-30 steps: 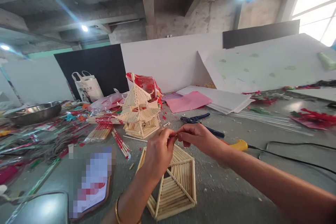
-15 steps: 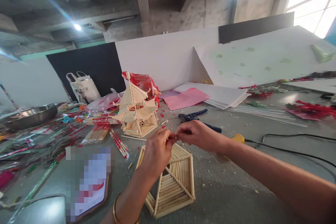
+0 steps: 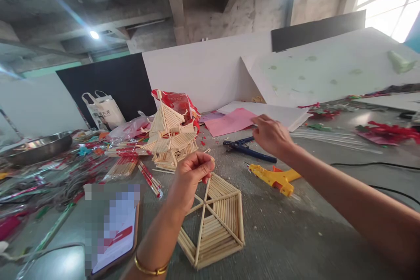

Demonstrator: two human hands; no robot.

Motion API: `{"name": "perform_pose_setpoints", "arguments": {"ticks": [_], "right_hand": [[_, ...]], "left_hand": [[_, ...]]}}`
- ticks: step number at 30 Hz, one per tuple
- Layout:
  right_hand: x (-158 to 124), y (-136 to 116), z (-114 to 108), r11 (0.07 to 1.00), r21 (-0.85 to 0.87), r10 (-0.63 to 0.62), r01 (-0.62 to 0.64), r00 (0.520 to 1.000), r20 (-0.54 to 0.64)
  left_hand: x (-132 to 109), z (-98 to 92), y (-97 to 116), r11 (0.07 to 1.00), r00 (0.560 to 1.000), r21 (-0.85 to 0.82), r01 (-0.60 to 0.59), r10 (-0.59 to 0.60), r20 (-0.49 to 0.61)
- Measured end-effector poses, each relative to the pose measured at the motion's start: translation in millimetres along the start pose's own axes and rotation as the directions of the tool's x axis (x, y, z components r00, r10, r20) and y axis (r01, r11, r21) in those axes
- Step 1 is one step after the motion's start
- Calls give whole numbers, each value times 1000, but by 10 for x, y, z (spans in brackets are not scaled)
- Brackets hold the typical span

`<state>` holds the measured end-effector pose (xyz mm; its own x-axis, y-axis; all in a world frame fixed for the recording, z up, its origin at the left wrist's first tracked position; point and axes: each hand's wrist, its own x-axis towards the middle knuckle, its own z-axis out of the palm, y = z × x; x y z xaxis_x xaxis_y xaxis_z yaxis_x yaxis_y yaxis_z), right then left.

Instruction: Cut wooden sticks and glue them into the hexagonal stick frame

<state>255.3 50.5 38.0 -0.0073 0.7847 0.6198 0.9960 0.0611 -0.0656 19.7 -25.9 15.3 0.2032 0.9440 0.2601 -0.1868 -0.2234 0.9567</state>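
Low over the far edge of a hexagonal panel of thin wooden sticks (image 3: 218, 238), my left hand (image 3: 192, 177) is closed in a pinch. Whatever its fingertips hold is too small to name. The panel lies flat; spokes divide it into triangles, some filled with parallel sticks and others with gaps. My right hand (image 3: 273, 134) is in the air beyond the glue gun, its fingers bent together, their contents hidden. Blue-handled cutters (image 3: 251, 153) lie just left of and below it. On the table nearer me rests a yellow glue gun (image 3: 275, 179).
A stick-built pagoda (image 3: 169, 140) stands behind the panel. At left are a phone (image 3: 114, 236), bundled sticks (image 3: 149, 178), a metal bowl (image 3: 37, 146) and tangled craft scraps. Pink paper (image 3: 229, 122) and white boards lie at the back. A black cable (image 3: 377, 165) runs along the right.
My hands were together above the panel; my right hand has moved away up and to the right, uncovering the glue gun. My left hand has shifted slightly left, showing more of the panel.
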Motion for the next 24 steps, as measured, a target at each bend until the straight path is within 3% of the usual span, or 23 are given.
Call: {"name": "perform_pose_setpoints", "arguments": {"ticks": [4,7,11,17,24], "right_hand": [[118,242,121,990,-132,60,-49,995,81],[91,236,207,991,-132,58,-32,978,202],[42,176,242,993,-117,22,8,967,253],[29,159,234,993,-107,-9,48,940,341],[18,198,315,993,-88,-35,77,914,405]], "left_hand": [[8,-2,-49,987,991,131,97,-108,83],[29,-31,-77,961,981,241,133,-162,107],[43,-56,13,899,974,407,163,-213,81],[4,-43,171,740,966,670,68,-216,141],[-40,-231,16,607,871,794,37,-408,272]]}}
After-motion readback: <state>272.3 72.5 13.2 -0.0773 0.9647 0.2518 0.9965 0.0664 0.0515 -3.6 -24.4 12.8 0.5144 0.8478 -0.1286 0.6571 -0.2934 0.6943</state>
